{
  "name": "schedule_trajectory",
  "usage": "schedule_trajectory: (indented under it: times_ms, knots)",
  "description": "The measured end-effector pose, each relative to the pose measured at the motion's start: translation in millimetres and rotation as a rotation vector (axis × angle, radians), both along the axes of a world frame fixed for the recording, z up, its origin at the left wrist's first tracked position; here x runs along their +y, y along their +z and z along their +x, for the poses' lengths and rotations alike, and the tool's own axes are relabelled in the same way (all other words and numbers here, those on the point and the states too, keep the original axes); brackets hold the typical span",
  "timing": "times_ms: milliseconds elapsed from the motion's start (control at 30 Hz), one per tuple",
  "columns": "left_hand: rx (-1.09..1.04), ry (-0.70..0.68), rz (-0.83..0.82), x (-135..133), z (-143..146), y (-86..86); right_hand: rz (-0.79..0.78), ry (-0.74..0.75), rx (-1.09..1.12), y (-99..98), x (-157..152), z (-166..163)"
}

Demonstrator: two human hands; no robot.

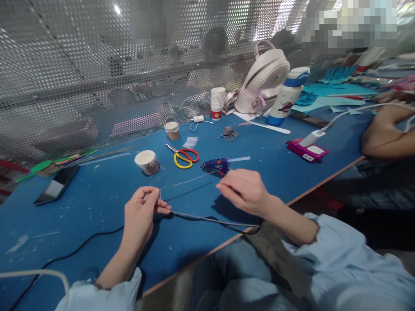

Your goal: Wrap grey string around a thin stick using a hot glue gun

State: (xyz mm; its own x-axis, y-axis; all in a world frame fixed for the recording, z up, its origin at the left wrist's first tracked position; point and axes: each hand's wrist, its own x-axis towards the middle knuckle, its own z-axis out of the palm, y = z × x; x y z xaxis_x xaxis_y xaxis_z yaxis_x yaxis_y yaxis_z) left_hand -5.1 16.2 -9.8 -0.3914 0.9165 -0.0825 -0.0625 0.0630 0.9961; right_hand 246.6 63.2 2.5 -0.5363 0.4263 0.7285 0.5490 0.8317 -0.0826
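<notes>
My left hand (142, 211) pinches one end of a thin, straight, light strand (188, 180) between thumb and fingertips. The strand runs right and ends near the tip of a blue hot glue gun (218, 166), which lies on the table with a clear glue stick (240, 159) in its back. A grey cord (207, 219) trails from under my left fingers toward the table edge. My right hand (244, 190) is closed in front of the glue gun; what its fingers hold, if anything, is hidden.
Scissors (182, 158), a wrapped cup (147, 162), a smaller handled cup (172, 130) and a string bundle (228, 133) lie beyond my hands. Farther back stand paper cups (218, 103), a backpack (264, 80) and a bottle (287, 99). A purple power strip (307, 151) sits right, near another person's arm (385, 134).
</notes>
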Motion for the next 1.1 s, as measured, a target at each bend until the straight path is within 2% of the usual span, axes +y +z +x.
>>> schedule_trajectory:
  times_ms: [133, 200, 300, 400, 500, 600, 667, 733, 833, 900, 1000, 1100]
  knots:
    - [-0.003, 0.002, -0.007, 1, 1, 0.2, -0.255, -0.439, -0.135, -3.4, 10, 41]
    - [-0.004, -0.013, -0.016, 1, 2, 0.2, -0.435, -0.526, -0.179, -5.7, 21, 50]
    - [-0.006, -0.036, -0.027, 1, 3, 1.0, -0.677, -0.376, -0.175, -12.5, 37, 45]
    - [-0.015, -0.047, -0.035, 1, 3, 2.0, -0.805, -0.256, -0.111, -22.0, 50, 30]
    - [-0.027, -0.038, -0.041, 1, 1, 2.0, -0.874, -0.254, 0.021, -26.7, 59, 22]
    - [-0.036, -0.015, -0.033, 2, 1, 0.9, -0.953, -0.309, 0.281, -21.5, 58, 25]
    - [-0.033, -0.007, -0.02, 2, 1, 0.0, -0.93, -0.324, 0.42, -13.3, 49, 28]
    - [-0.024, -0.009, -0.01, 2, 2, -0.5, -0.899, -0.255, 0.426, -3.8, 35, 26]
    - [-0.003, -0.016, -0.008, 1, 3, -0.7, -0.928, -0.046, 0.246, 6.7, 11, 13]
    - [0.012, -0.016, -0.003, 0, 4, -0.6, -0.854, 0.074, 0.111, 8.9, -1, -2]
    - [0.029, -0.024, 0.015, -1, 3, -0.9, -0.729, 0.197, -0.021, 6.0, -9, -24]
    - [0.048, -0.039, 0.025, -2, 2, -1.2, -0.676, 0.246, -0.036, -0.4, -8, -38]
